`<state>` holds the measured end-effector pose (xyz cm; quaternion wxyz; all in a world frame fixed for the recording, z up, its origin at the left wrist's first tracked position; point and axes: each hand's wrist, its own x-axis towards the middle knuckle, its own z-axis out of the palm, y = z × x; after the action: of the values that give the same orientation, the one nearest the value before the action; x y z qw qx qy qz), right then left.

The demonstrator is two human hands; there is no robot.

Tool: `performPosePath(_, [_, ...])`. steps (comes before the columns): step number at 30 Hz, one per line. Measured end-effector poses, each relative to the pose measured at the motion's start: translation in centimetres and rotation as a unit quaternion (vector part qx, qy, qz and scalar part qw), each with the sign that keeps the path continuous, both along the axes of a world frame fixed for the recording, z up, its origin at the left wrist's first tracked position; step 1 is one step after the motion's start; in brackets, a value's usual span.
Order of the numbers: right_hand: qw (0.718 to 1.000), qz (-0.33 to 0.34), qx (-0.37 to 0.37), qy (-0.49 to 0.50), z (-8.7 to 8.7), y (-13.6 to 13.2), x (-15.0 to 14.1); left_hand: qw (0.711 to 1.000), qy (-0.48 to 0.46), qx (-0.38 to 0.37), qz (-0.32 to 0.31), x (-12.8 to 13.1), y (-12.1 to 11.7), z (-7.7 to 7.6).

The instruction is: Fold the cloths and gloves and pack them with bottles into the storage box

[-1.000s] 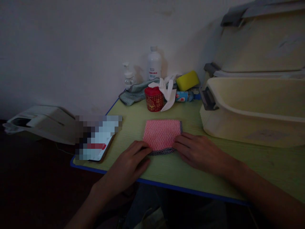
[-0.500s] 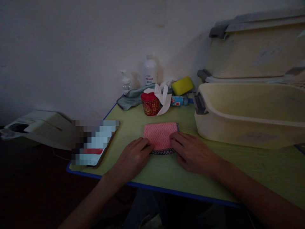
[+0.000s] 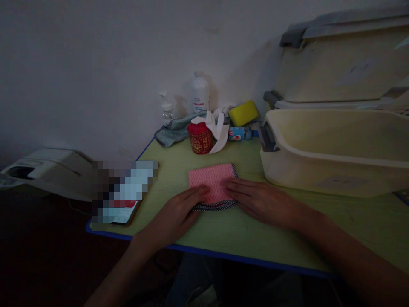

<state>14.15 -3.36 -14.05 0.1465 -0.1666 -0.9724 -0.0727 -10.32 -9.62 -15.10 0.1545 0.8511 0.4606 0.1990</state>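
Pink cloth (image 3: 214, 177) lies folded; left fingers (image 3: 195, 195) and right fingers (image 3: 243, 189), loosely outstretched, rest on its opposite sides.

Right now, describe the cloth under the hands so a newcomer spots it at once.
Find the pale green table with the blue edge. Near its front lies a folded pink cloth with dark-and-white edging, touched by the left hand and the right hand. Its pink colour sets it apart from the grey-green cloth rumpled at the back.
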Motion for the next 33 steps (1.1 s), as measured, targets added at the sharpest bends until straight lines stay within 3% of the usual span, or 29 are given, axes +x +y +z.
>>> performPosePath(13, [0.967,-0.042,-0.249,0.016,2.0,-0.2,0.0,0.992,-0.106,-0.046,0.044,0.2,-0.2,1.1])
performPosePath(19, [0.945,-0.069,-0.312,0.063,2.2,-0.1,-0.3,0.991,-0.107,-0.061,0.056,0.2,0.2,1.9])
performPosePath(25, [0.913,-0.131,-0.366,0.122,1.7,0.3,-0.2,0.984,-0.088,-0.153,0.032,-0.1,3.6,3.2])
performPosePath(29, [0.891,-0.169,-0.383,0.174,1.0,0.6,-0.6,0.975,-0.103,-0.178,0.085,0.1,5.2,2.6])
performPosePath(33, [0.876,-0.208,-0.377,0.217,0.3,0.7,-1.2,0.969,-0.121,-0.174,0.13,0.6,5.3,2.0])
